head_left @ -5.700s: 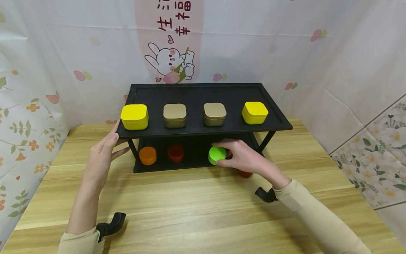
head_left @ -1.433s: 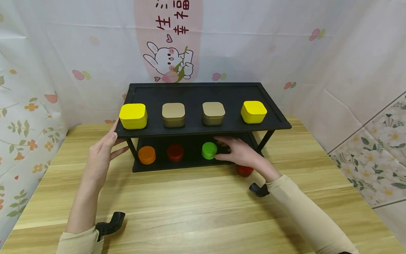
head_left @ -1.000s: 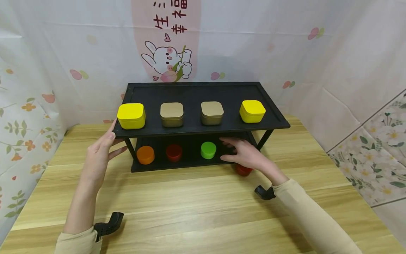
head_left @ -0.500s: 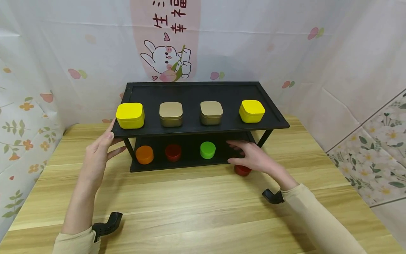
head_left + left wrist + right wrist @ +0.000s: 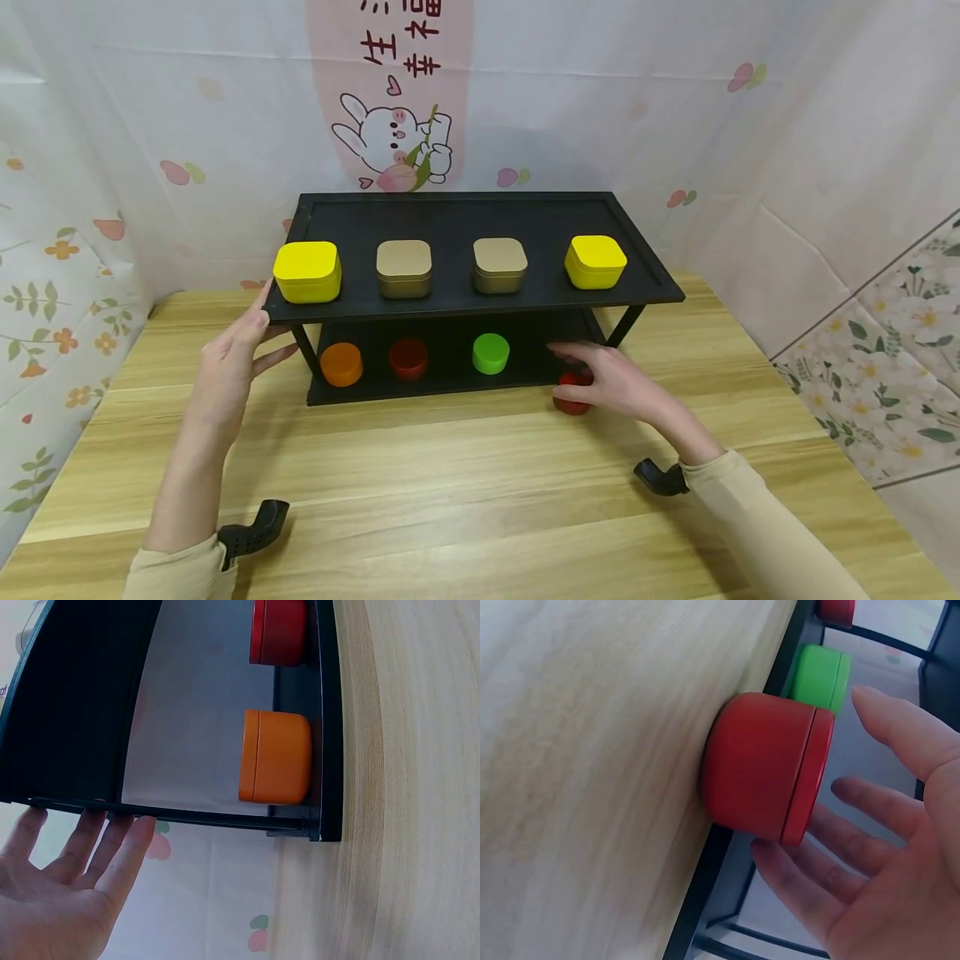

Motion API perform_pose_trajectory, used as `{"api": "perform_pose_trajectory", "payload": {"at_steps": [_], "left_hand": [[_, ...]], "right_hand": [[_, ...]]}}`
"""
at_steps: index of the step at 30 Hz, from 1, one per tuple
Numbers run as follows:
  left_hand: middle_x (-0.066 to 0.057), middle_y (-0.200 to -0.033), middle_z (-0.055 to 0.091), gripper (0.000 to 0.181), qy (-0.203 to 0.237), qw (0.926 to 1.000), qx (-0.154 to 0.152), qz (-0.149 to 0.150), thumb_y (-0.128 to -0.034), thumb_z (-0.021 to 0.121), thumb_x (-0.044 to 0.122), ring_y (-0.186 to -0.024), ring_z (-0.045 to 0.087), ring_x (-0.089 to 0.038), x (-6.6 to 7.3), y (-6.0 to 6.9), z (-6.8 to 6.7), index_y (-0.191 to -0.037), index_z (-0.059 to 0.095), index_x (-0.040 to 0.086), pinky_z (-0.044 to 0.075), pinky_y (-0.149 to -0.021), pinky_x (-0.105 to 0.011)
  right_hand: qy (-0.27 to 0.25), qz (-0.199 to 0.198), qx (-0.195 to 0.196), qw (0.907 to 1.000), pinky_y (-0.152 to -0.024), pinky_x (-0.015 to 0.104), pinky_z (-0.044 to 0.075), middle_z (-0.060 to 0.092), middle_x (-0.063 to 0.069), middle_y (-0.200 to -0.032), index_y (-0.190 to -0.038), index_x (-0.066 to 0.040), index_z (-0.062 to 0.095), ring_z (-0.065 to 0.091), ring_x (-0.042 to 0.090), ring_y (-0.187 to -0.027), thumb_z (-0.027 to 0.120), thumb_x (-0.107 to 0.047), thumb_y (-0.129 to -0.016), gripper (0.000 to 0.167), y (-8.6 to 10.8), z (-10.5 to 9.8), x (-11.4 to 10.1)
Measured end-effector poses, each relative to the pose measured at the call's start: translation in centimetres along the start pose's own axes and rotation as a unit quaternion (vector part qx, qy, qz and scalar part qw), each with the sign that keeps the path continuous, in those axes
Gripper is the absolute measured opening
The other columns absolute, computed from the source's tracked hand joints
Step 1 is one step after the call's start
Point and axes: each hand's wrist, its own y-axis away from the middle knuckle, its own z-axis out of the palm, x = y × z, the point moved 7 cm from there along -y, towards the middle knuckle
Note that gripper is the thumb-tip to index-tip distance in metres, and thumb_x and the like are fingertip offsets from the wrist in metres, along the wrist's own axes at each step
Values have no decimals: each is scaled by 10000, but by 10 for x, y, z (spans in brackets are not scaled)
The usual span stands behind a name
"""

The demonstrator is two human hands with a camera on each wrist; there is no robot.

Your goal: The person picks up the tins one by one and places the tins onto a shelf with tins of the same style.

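Observation:
My right hand (image 5: 618, 383) hovers over a round red tin (image 5: 572, 395) that stands on the table by the front right of a black two-tier rack (image 5: 465, 308). The right wrist view shows the fingers spread behind the lidded red tin (image 5: 769, 765), with the thumb apart from it. At the rack's left end, my left hand (image 5: 232, 358) rests against the upper tier's edge. Its fingers (image 5: 124, 859) lie nearly straight along that edge in the left wrist view. A green tin (image 5: 491, 354), a second red tin (image 5: 408, 359) and an orange tin (image 5: 341, 365) stand on the lower tier.
Two yellow square tins (image 5: 307, 272) and two gold-brown square tins (image 5: 404, 269) stand in a row on the upper tier. A wooden table (image 5: 450, 492) lies in front of the rack. Printed cloth (image 5: 600, 100) hangs behind.
The green tin has shifted left on the lower tier, and my right hand has let go of it. That hand has since moved right and down to the front red tin. My left hand stays put.

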Motion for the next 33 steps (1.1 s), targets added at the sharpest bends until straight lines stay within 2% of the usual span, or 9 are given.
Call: {"api": "perform_pose_trajectory", "payload": {"at_steps": [3,10,19,33], "left_hand": [[30,-1676,370,489,-36,10000,-4,-2,-1095,450,423,-1171,579,-54,0,0,0,-1565,420,287,581,-877,-111],[44,-1676,367,485,-54,10000,-18,32,-1098,444,416,-1176,580,-58,2,-1,1,-1565,421,286,580,-880,-110],[37,-1672,376,488,56,10000,-19,60,-1098,449,407,-1174,585,-50,0,0,0,-1567,419,272,584,-877,-118],[35,-1676,369,491,-59,10000,-6,62,-1098,440,425,-1178,577,-45,2,1,0,-1570,410,291,577,-877,-105]], "right_hand": [[61,-34,-5,10000,-976,503,597,654,159,-1408,-1446,-54,585,665,325,-1176,822,-293,-882,657,5,0,0],[237,-76,0,9997,-828,328,593,683,133,-1361,-1424,-74,610,637,217,-1026,843,-313,-856,659,14,1,1],[292,-82,27,9995,-788,334,606,694,168,-1297,-1395,-88,631,634,219,-972,866,-278,-828,642,21,5,3],[223,-202,33,9995,-732,281,588,695,160,-1254,-1355,-89,651,629,194,-939,888,-231,-810,611,25,5,2]]}}
